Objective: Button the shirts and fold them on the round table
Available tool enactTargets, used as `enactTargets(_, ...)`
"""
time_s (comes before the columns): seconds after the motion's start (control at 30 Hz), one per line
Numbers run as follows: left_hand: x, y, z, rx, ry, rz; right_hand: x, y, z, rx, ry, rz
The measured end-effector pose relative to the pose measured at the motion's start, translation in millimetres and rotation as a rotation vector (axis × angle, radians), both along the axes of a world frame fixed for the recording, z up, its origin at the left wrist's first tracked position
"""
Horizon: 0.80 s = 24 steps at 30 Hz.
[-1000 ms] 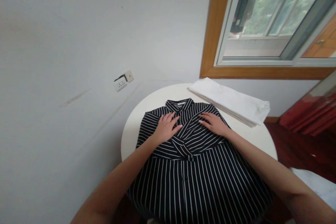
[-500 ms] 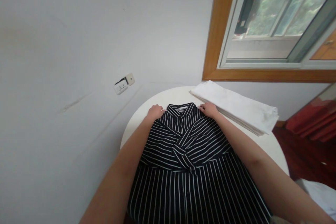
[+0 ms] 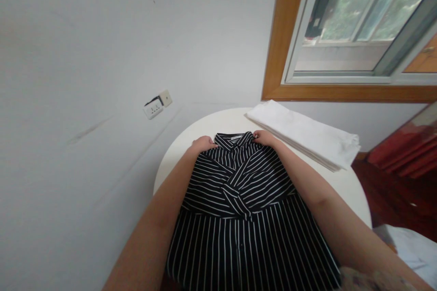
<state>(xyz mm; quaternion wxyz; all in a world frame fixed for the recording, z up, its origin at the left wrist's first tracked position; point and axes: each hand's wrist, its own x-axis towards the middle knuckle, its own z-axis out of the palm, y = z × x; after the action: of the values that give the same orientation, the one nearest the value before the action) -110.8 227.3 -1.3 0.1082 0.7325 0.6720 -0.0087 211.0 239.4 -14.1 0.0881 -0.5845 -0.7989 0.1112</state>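
Observation:
A black shirt dress with white stripes lies front up, its collar at the far end and a twisted knot across the middle. Its lower part runs toward me, out of view at the bottom. My left hand is closed, thumb and fingers pinching the left shoulder beside the collar. On the other side my right hand pinches the cloth right by the collar's edge.
The round white table stands against a wall with a socket. A folded white cloth lies at the table's right rear, close to my right forearm. White fabric sits low at the right, beside the table.
My right hand has moved inward, from the right shoulder to the collar's edge. Both hands now pinch the cloth, and the collar area looks slightly gathered. The view has shifted a little.

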Motion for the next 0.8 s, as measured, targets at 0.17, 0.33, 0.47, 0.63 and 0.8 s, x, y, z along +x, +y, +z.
enactTargets(0.17,8.2,-8.9,6.0,0.155,0.004,-0.026,-6.3,-11.6,-0.1,0.139,0.012,-0.017)
enactTargets(0.33,20.3,-10.4,13.1,0.298,0.016,-0.004,-15.6,-12.7,9.9,0.255,0.006,-0.067)
enactTargets(0.47,29.4,-0.8,34.0,0.434,0.006,0.09,-22.1,-3.3,36.4,0.402,-0.001,-0.138)
enactTargets(0.63,31.7,7.6,75.1,0.673,-0.094,0.195,-20.8,9.7,84.4,0.607,0.07,-0.127)
enactTargets(0.8,16.8,-27.7,78.1,0.808,-0.159,0.035,-7.9,-24.1,94.8,0.716,0.091,-0.044)
